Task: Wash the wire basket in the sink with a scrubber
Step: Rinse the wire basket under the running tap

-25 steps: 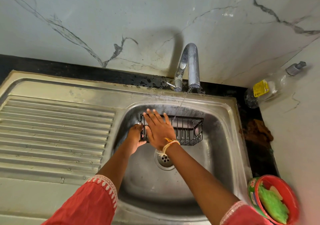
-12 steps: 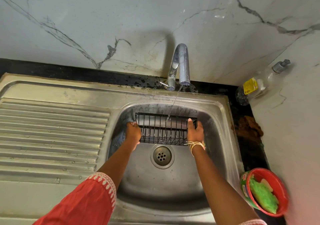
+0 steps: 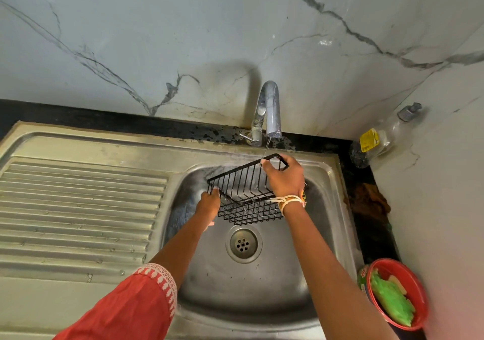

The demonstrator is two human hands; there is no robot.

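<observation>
Head view, the only view: we see one black wire basket [image 3: 246,195] held tilted above the bowl of one steel sink [image 3: 262,287], its right end raised toward the tap [image 3: 271,109] and its left end lower. The right hand [image 3: 284,180] grasps the basket's upper right rim, fingers curled over the wire; the left hand [image 3: 209,203] grips the lower left end, though its fingers are mostly hidden behind the hand itself. A thin stream of water [image 3: 265,147] falls from the spout onto the basket's raised edge just beside the right hand. The basket partly hides the back wall of the bowl; the drain [image 3: 243,244] lies open to view just below it, between the two forearms. Left of the bowl is the ribbed drainboard [image 3: 78,208]. On the dark counter at right we count one clear pump bottle [image 3: 379,138] with a yellow label in the corner, one brown rag-like lump [image 3: 369,201], and one red tub [image 3: 416,282] near the front edge. The tub holds a green scrubber [image 3: 391,303] and a pale piece we cannot identify. The basket itself holds nothing we can make out.
</observation>
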